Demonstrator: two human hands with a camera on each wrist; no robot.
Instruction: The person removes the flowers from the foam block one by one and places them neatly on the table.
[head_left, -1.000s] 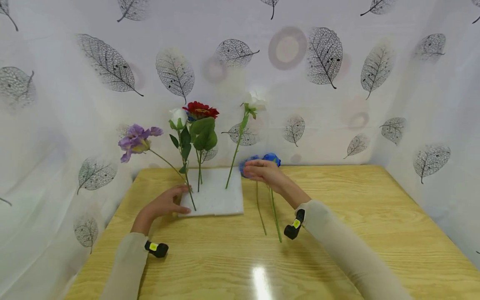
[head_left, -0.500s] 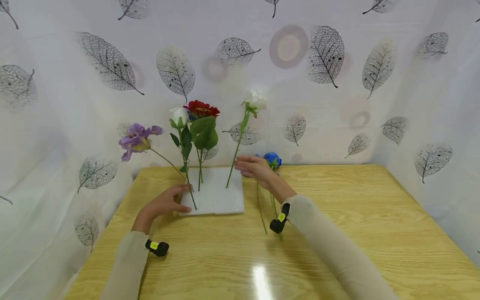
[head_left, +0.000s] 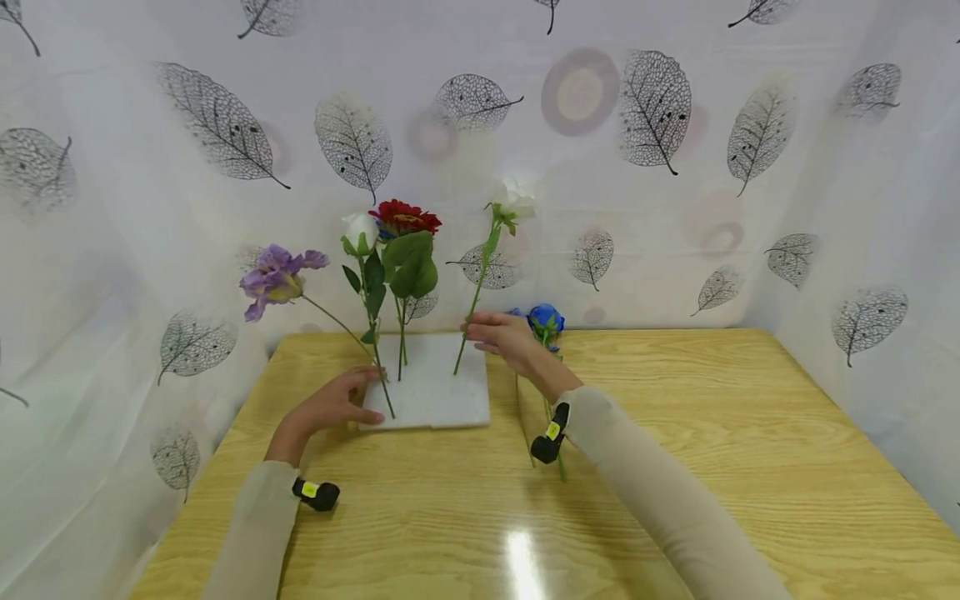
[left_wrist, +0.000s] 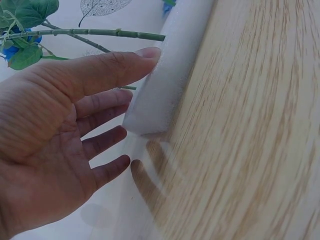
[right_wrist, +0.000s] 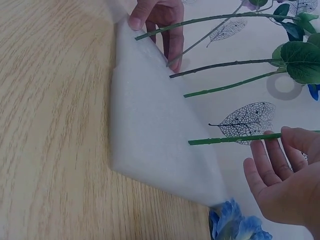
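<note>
A white foam block [head_left: 442, 404] lies on the table with several artificial flowers standing in it. My left hand [head_left: 333, 408] touches its left end, thumb on the top near the front corner and fingers spread along the side; the fingers look loosely bent in the left wrist view. My right hand [head_left: 510, 340] pinches the stem [right_wrist: 230, 139] of the white flower [head_left: 513, 200] standing at the block's right side. Left of it stand a white rose [head_left: 360, 232], a red flower [head_left: 405, 218] partly hiding a blue bloom, and a purple flower [head_left: 277, 279] leaning left.
Just right of the block, a blue rose [head_left: 546, 319] and another blue flower [right_wrist: 232, 222] lie on the wooden table [head_left: 712, 433], partly behind my right hand and wrist. A white leaf-patterned curtain [head_left: 585, 183] surrounds the table's back and sides.
My right hand has moved left from above the blue flowers to the white flower's stem, which it now pinches. My left hand has stayed at the foam block.
</note>
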